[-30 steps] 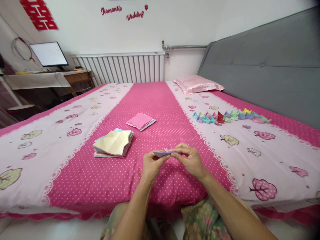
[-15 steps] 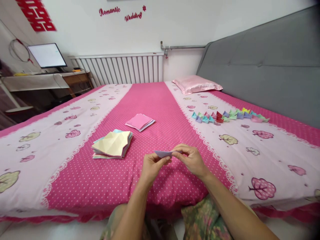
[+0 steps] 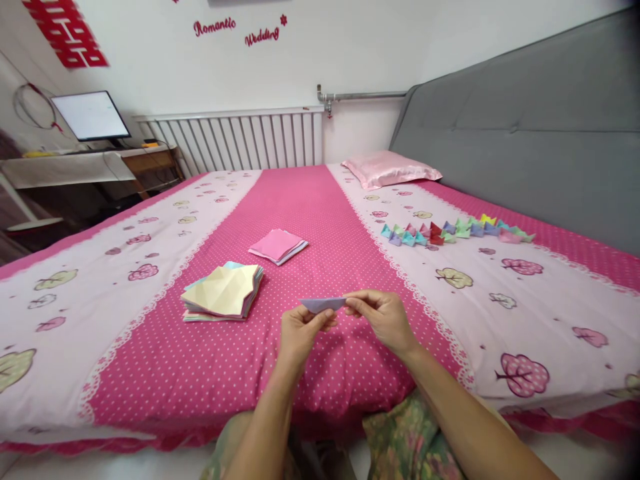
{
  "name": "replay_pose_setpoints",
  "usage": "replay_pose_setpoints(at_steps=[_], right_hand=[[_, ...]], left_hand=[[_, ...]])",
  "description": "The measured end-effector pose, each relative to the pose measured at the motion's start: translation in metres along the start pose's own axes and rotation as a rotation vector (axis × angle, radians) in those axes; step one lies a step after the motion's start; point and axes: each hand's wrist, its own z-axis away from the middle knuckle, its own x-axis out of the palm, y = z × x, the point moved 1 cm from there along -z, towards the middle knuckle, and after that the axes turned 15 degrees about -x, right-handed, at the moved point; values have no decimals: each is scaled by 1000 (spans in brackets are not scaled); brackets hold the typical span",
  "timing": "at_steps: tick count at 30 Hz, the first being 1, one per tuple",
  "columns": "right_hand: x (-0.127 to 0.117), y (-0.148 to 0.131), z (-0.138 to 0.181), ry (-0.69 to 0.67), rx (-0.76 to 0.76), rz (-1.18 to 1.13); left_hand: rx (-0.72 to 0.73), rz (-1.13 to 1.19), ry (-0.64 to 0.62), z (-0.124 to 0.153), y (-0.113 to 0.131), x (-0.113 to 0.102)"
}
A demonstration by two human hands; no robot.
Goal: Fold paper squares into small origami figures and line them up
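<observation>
Left hand [image 3: 303, 330] below folded purple paper [image 3: 320, 305], thumb and fingers pinching; right hand [image 3: 383, 317] at paper's right end, fingertips together; forearms [image 3: 277, 393] slanting inward below paper.

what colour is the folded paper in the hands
The folded paper is light purple, seen in the head view.

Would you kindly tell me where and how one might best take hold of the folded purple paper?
Probably with a light pinch on its left tip, coming from above left: the folded purple paper narrows to a point there that shows above the left hand, while the right hand is at its right end. It looks thin.
</observation>
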Motion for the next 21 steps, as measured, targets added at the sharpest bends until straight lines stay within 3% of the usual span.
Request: replay_pose_setpoints(at_steps=[8,15,21], right_hand=[[-3,-2,0,-36,-37,93],[2,-8,0,-142,-124,125],[4,-8,1,-142,-163,139]], left_hand=[[19,-20,43,-1,1,-1],[25,-81,-13,3,4,1],[33,-134,-40,2,3,1]])
